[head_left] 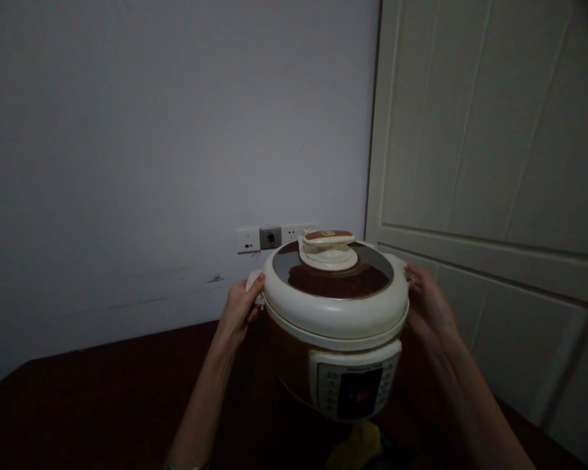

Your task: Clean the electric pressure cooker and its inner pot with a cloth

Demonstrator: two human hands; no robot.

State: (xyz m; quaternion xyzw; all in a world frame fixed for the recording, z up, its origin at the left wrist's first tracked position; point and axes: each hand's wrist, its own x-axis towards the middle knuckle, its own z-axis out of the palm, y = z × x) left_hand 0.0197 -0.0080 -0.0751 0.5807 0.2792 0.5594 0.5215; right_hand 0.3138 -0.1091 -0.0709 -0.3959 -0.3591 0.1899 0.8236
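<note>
An electric pressure cooker [333,320] with a cream rim, a brown lid top and a control panel on its front fills the middle of the view. My left hand [239,305] grips the cream side handle, its thumb on top. On the other side, my right hand [428,303] is closed around the opposite handle; part of its fingers is hidden behind the cooker. The lid handle [328,239] sits on top, and the lid is on. Whether the cooker's base touches the table is hard to tell in the dim light.
The dark red-brown table [102,385] meets a pale wall [176,130] with several sockets [247,240] behind the cooker. A white panelled door [485,163] stands at the right. A yellow item [357,446], partly cut off, lies at the bottom edge.
</note>
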